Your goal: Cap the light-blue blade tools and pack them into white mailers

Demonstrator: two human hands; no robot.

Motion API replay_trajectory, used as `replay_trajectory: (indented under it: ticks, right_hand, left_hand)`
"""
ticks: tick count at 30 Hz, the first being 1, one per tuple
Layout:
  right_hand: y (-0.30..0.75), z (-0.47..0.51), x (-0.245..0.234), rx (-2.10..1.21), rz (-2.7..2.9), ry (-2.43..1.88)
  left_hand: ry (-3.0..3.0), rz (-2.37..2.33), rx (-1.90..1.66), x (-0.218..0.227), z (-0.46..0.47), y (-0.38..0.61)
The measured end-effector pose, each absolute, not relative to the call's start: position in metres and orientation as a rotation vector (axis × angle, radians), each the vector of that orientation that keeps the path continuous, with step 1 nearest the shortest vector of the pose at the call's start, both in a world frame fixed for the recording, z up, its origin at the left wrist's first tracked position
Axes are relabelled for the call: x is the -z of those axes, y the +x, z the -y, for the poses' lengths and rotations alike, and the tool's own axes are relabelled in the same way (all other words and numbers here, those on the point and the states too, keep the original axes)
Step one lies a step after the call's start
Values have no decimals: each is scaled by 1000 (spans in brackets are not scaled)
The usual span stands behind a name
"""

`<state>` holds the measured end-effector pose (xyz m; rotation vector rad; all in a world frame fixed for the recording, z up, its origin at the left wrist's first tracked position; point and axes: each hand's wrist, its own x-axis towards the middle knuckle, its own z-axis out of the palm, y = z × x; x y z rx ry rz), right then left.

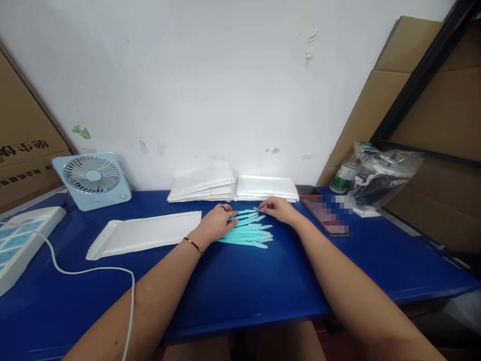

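Several slim turquoise sticks with pale translucent tips (248, 234) lie fanned out on the blue table, looking like small facial razors. My left hand (216, 223) rests over their left ends, thumb and fingers closed against them; the covered ends are hidden. At the far side of the fan, my right hand (278, 209) pinches the clear tip of the uppermost stick between thumb and finger. A white padded envelope (150, 233) lies flat to the left of my left hand. Beyond both hands are two stacks of white padded envelopes, one on the left (203, 185) and one on the right (266, 186).
A light blue fan (90, 180) and a white power strip (26, 245) stand at left, with a white cable (93, 269) crossing my left forearm. At right lie a phone (325, 218), a bottle (343, 175) and a clear plastic bag (383, 175). A wall rises behind.
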<state>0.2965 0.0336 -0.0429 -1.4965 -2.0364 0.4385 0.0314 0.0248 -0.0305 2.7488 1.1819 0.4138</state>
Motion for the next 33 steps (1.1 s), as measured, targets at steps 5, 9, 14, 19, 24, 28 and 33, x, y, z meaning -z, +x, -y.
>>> replay_trajectory:
  ticks: [5, 9, 14, 19, 24, 28, 33]
  right_hand:
    - [299, -34, 44, -449, 2034, -1490]
    - [294, -36, 47, -451, 2033, -1446]
    - [286, -37, 49, -499, 2007, -1416]
    - [278, -37, 47, -476, 2060, -1406]
    - [271, -35, 39, -440, 2105, -1429]
    - [269, -20, 26, -505, 2225, -1412]
    - [257, 17, 12, -415, 2548, -1381]
  left_hand:
    - [2747, -1188, -407, 29, -24, 32]
    - [2754, -1164, -401, 31, -24, 32]
    - [2787, -1099, -393, 36, -26, 33]
    - [2767, -1060, -333, 35, -26, 35]
    - [2752, -1053, -265, 33, -24, 31]
    - [2754, -1042, -177, 29, -22, 30]
    - [2771, -1048, -146, 21, -9, 40]
